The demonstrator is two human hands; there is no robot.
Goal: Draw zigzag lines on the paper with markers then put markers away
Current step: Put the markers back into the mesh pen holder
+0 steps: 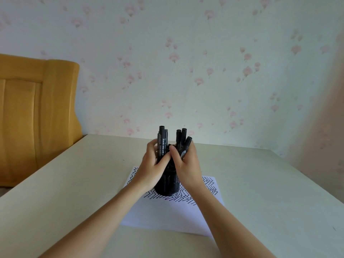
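Note:
A black mesh pen holder [167, 187] stands on a white sheet of paper [167, 213] whose far half is covered with black zigzag lines. Several black markers [163, 140] stick up out of the holder. My left hand [151, 168] curls around the left bunch of markers above the holder's rim. My right hand [186, 164] grips a black marker [186, 146] that leans to the right, beside other markers standing at the right side of the holder. Both hands hide the holder's upper part.
The paper lies in the middle of a pale table [65, 192] that ends at a flowered wall [186, 62]. A yellow wooden headboard [35, 112] stands beyond the table's left edge.

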